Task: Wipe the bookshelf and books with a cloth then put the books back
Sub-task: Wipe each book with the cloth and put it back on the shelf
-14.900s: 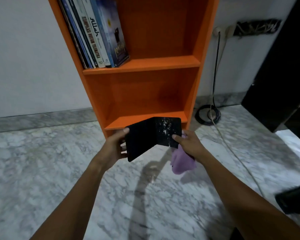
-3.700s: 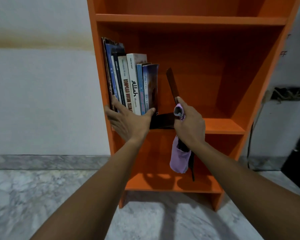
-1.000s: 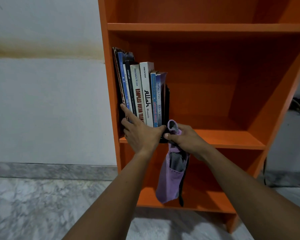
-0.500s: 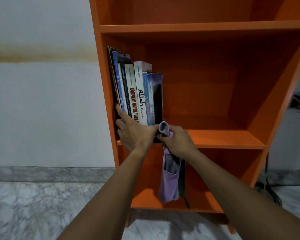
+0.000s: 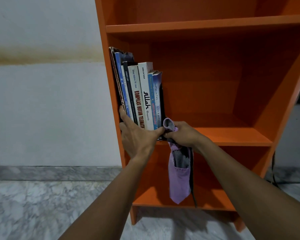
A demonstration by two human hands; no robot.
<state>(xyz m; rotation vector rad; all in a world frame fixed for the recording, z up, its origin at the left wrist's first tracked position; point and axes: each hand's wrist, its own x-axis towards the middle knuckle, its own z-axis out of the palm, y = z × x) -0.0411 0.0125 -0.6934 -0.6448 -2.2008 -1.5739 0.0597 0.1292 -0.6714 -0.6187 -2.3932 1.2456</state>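
Note:
An orange bookshelf (image 5: 232,135) stands against the wall. Several books (image 5: 139,94) stand upright at the left end of its middle shelf, with a thin black book (image 5: 162,104) at the right end of the row. My left hand (image 5: 139,137) presses with spread fingers against the lower spines of the books. My right hand (image 5: 184,134) grips a purple cloth (image 5: 178,177) and rests at the bottom of the black book. The cloth hangs down in front of the lower compartment.
The right part of the middle shelf (image 5: 223,134) is bare, as are the shelf above (image 5: 206,25) and the bottom shelf (image 5: 154,194). A marble floor (image 5: 42,210) lies below. A dark cable (image 5: 274,172) hangs at the shelf's right side.
The black book, held apart from the row 3.7 s ago, now stands against it. Since half a second ago both hands have stayed at the base of the books.

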